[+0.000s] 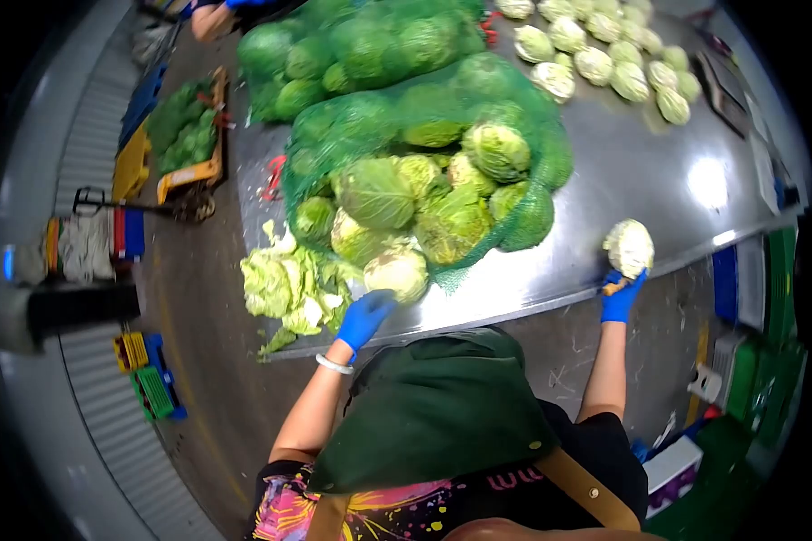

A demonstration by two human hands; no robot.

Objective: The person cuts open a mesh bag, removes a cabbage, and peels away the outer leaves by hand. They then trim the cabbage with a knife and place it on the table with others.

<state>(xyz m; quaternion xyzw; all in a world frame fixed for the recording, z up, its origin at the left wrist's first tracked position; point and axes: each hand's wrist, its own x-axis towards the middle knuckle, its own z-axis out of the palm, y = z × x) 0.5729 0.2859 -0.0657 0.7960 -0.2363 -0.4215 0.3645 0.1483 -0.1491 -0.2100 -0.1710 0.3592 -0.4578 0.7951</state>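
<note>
My left hand (367,317), in a blue glove, has its fingers against the near side of a pale cabbage (397,273) at the mouth of the green net bag (537,126). The bag lies open, with several cabbages (376,194) showing inside. To the right, my gloved right hand (624,302) is closed under another trimmed cabbage (630,247) near the table's front edge. A small orange-brown piece (614,287) sticks out at its fingers; I cannot make out what it is. Loose leaves (289,287) are heaped left of my left hand.
Several trimmed cabbages (594,65) lie at the back right of the metal table (641,153). A second full net bag (361,50) is behind the first. Another person's arm (212,22) shows at the top left. A pallet jack (189,185) stands on the floor at left.
</note>
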